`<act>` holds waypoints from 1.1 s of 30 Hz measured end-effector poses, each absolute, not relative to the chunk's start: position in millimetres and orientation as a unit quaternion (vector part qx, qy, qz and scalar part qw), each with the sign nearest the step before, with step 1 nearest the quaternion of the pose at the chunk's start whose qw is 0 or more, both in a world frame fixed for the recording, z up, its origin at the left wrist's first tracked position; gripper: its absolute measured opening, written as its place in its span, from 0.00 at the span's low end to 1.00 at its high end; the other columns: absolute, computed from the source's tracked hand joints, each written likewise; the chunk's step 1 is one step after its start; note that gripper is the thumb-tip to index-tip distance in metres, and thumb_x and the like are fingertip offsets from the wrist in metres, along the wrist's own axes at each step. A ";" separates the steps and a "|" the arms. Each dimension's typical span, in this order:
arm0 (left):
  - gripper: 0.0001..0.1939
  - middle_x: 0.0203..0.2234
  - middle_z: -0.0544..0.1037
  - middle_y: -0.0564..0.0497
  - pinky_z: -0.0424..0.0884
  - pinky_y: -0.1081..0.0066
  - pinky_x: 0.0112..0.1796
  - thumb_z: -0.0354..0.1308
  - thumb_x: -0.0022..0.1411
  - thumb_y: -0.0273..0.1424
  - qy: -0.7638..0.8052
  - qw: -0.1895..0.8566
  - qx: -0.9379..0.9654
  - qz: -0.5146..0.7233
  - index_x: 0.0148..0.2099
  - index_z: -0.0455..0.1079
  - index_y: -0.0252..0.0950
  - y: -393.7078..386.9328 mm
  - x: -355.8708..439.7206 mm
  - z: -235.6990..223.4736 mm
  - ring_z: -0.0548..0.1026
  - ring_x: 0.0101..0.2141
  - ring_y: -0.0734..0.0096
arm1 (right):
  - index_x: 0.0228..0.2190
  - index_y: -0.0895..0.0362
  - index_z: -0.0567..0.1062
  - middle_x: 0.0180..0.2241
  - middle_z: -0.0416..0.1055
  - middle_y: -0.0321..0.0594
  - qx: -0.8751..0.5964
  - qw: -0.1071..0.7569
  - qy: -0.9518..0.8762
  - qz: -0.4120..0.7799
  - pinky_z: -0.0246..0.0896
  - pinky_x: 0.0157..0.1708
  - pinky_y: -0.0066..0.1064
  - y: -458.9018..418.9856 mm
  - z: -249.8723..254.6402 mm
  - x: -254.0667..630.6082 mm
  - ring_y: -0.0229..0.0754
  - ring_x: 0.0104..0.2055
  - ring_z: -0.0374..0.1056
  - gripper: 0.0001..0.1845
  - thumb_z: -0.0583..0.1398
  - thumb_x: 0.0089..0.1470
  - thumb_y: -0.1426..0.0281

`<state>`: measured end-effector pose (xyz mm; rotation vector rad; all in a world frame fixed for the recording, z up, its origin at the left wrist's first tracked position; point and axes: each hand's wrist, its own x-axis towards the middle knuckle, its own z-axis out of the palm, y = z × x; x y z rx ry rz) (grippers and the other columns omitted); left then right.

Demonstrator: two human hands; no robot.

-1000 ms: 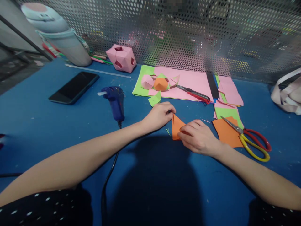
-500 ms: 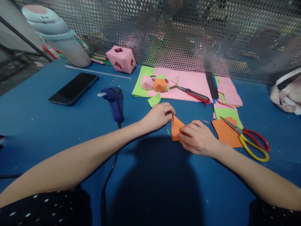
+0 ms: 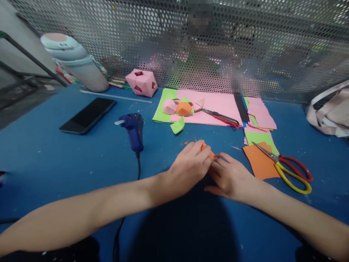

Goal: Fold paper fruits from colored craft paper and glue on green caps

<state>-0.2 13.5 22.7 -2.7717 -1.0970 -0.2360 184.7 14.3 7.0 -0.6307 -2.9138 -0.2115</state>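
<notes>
The piece of orange paper [image 3: 209, 150] is matte and plain, mostly hidden beneath the fingers of the left hand [image 3: 189, 165]. A narrow slanting strip shows just beyond those fingers, its outer edge fairly straight, running down toward the fingertips of the right hand [image 3: 230, 177], near its right end. Its full outline is covered.

Logging from my remote seat, dial centred mid-worktop. Blue worktop [image 3: 68, 171], pale-flecked. Black phone [image 3: 88, 115] at 10, blue glue gun [image 3: 134, 136] also 10 but closer in, cord [image 3: 139, 163] trailing toward 7. I mark grey bottle [image 3: 91, 74] and clear stick [image 3: 120, 97] between 10 and 11; pink paper ball [image 3: 142, 83], 11; folded green piece [image 3: 177, 125], 12; paper stack [image 3: 220, 100], 1; pale bag [image 3: 329, 116], between 2 and 3; orange sheet [image 3: 259, 163], 3.
</notes>
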 end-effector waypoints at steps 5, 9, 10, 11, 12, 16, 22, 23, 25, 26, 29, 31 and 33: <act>0.19 0.52 0.69 0.33 0.61 0.54 0.53 0.45 0.62 0.22 -0.337 0.172 -0.922 -0.079 0.53 0.66 0.23 -3.9 4.0 5.9 0.64 0.55 0.49 | 0.31 0.64 0.76 0.30 0.70 0.47 -0.203 0.073 -0.973 -0.081 0.58 0.43 0.43 13.7 5.7 182.8 0.50 0.38 0.64 0.22 0.57 0.55 0.55; 0.20 0.51 0.70 0.31 0.64 0.58 0.52 0.44 0.61 0.20 -0.327 0.184 -0.923 -0.089 0.53 0.65 0.18 -5.0 3.2 -8.2 0.68 0.52 0.50 | 0.32 0.63 0.76 0.31 0.70 0.48 -0.205 0.071 -0.973 -0.081 0.59 0.43 0.43 12.1 4.4 182.8 0.50 0.38 0.64 0.21 0.57 0.55 0.56; 0.21 0.51 0.70 0.30 0.65 0.58 0.51 0.44 0.61 0.20 -0.324 0.179 -0.925 -0.082 0.54 0.64 0.17 -4.2 3.2 -10.0 0.68 0.53 0.50 | 0.32 0.64 0.76 0.31 0.70 0.48 -0.207 0.070 -0.973 -0.081 0.59 0.42 0.42 11.4 4.4 183.1 0.50 0.38 0.64 0.21 0.57 0.55 0.57; 0.21 0.52 0.69 0.30 0.65 0.58 0.51 0.44 0.60 0.21 -0.324 0.173 -0.927 -0.075 0.54 0.64 0.17 -3.4 3.2 -11.1 0.67 0.53 0.49 | 0.32 0.64 0.76 0.31 0.70 0.48 -0.209 0.067 -0.972 -0.080 0.59 0.42 0.42 10.7 4.6 183.3 0.50 0.38 0.64 0.20 0.58 0.55 0.57; 0.21 0.52 0.69 0.30 0.65 0.58 0.52 0.44 0.61 0.21 -0.326 0.168 -0.928 -0.069 0.54 0.63 0.17 -2.5 3.4 -11.7 0.66 0.54 0.49 | 0.32 0.64 0.75 0.31 0.70 0.48 -0.213 0.063 -0.972 -0.078 0.59 0.41 0.41 10.1 4.9 183.6 0.49 0.37 0.64 0.20 0.58 0.54 0.57; 0.20 0.51 0.70 0.32 0.64 0.57 0.52 0.45 0.61 0.22 -0.333 0.151 -0.930 -0.048 0.55 0.63 0.19 -0.3 4.0 -10.7 0.65 0.54 0.49 | 0.32 0.63 0.75 0.31 0.69 0.47 -0.229 0.052 -0.969 -0.074 0.60 0.38 0.40 8.7 6.6 183.6 0.48 0.36 0.63 0.19 0.60 0.52 0.57; 0.19 0.57 0.62 0.30 0.68 0.60 0.44 0.45 0.63 0.24 -0.364 0.150 -0.918 -0.034 0.55 0.61 0.22 3.9 3.4 -6.2 0.67 0.53 0.50 | 0.31 0.63 0.75 0.29 0.68 0.45 -0.230 0.049 -0.969 -0.069 0.60 0.38 0.39 8.7 7.3 183.3 0.47 0.35 0.63 0.21 0.57 0.55 0.56; 0.18 0.57 0.62 0.30 0.69 0.60 0.43 0.45 0.63 0.24 -0.368 0.149 -0.917 -0.035 0.54 0.61 0.23 4.8 3.1 -6.0 0.67 0.52 0.50 | 0.31 0.63 0.75 0.29 0.68 0.45 -0.230 0.049 -0.969 -0.068 0.59 0.38 0.39 8.6 7.3 183.4 0.47 0.35 0.63 0.21 0.57 0.55 0.56; 0.17 0.57 0.63 0.31 0.68 0.61 0.42 0.44 0.64 0.25 -0.374 0.147 -0.915 -0.036 0.53 0.62 0.24 6.4 2.7 -6.1 0.68 0.51 0.50 | 0.31 0.63 0.75 0.28 0.68 0.44 -0.230 0.049 -0.970 -0.066 0.59 0.37 0.39 8.3 7.4 183.4 0.47 0.35 0.62 0.21 0.57 0.55 0.56; 0.17 0.56 0.64 0.31 0.68 0.61 0.42 0.45 0.64 0.25 -0.377 0.147 -0.914 -0.037 0.52 0.63 0.24 6.9 2.6 -6.1 0.68 0.51 0.50 | 0.31 0.63 0.75 0.29 0.68 0.44 -0.229 0.048 -0.970 -0.065 0.59 0.37 0.39 8.2 7.5 183.4 0.47 0.35 0.62 0.21 0.57 0.55 0.56; 0.16 0.55 0.65 0.32 0.68 0.60 0.41 0.44 0.64 0.25 -0.384 0.147 -0.911 -0.042 0.52 0.63 0.25 7.7 2.7 -5.3 0.68 0.50 0.50 | 0.31 0.63 0.75 0.29 0.68 0.45 -0.229 0.043 -0.971 -0.063 0.60 0.38 0.39 8.2 8.1 183.3 0.47 0.35 0.62 0.21 0.57 0.55 0.56; 0.16 0.55 0.66 0.33 0.67 0.60 0.41 0.44 0.64 0.25 -0.388 0.142 -0.910 -0.045 0.51 0.64 0.26 8.1 2.9 -3.7 0.69 0.49 0.51 | 0.32 0.63 0.75 0.30 0.68 0.45 -0.230 0.041 -0.970 -0.063 0.60 0.38 0.40 8.2 8.4 183.2 0.47 0.36 0.62 0.21 0.57 0.55 0.56; 0.14 0.53 0.68 0.34 0.67 0.60 0.40 0.45 0.64 0.25 -0.390 0.135 -0.910 -0.048 0.49 0.65 0.28 8.6 3.1 -2.1 0.70 0.48 0.51 | 0.32 0.63 0.75 0.30 0.68 0.45 -0.231 0.039 -0.970 -0.064 0.60 0.38 0.40 8.0 8.6 183.3 0.48 0.36 0.62 0.21 0.57 0.55 0.56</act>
